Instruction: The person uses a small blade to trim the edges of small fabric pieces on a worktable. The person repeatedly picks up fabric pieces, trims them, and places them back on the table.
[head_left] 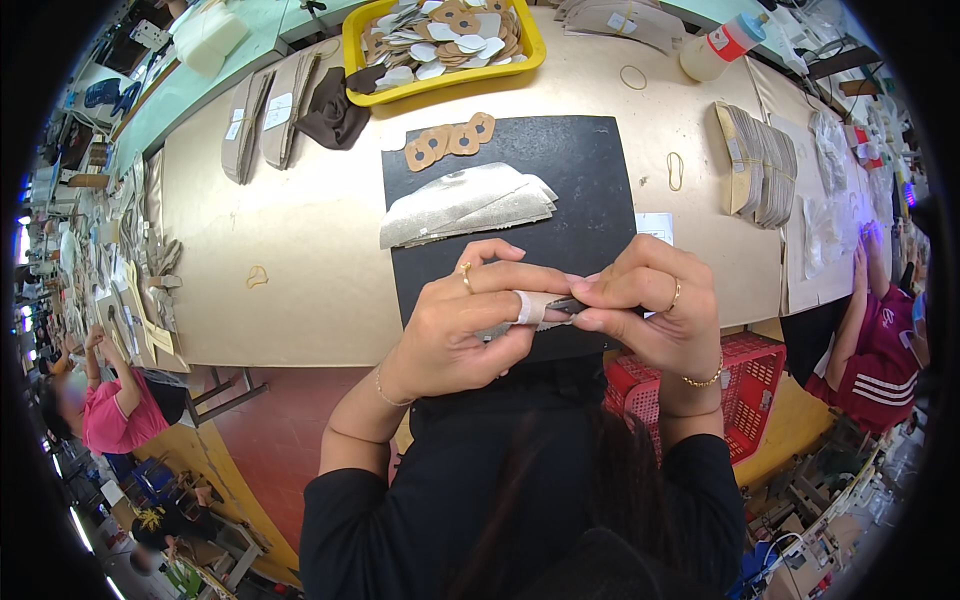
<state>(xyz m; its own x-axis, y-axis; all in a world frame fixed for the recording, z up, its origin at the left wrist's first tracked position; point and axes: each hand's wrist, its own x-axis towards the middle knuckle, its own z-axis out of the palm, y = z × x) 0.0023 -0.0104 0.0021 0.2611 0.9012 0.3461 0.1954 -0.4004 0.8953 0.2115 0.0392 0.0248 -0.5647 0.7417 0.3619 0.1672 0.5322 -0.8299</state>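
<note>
My left hand is held over the near edge of the black mat, fingers stretched to the right and thumb apart. Pale tape wraps one of its fingers. The tips of my right hand pinch a small dark metal tool against the taped finger's end; its exact kind is partly hidden by the fingers. Beyond both hands, a fanned stack of silver-grey curved pieces lies on the mat. Several tan pieces with dark-ringed holes overlap in a row at the mat's far edge.
A yellow tray of small tan and white pieces stands at the back, beside dark cloth. Banded stacks lie right, near a bottle. A red basket sits below the table's right edge. Co-workers sit on both sides.
</note>
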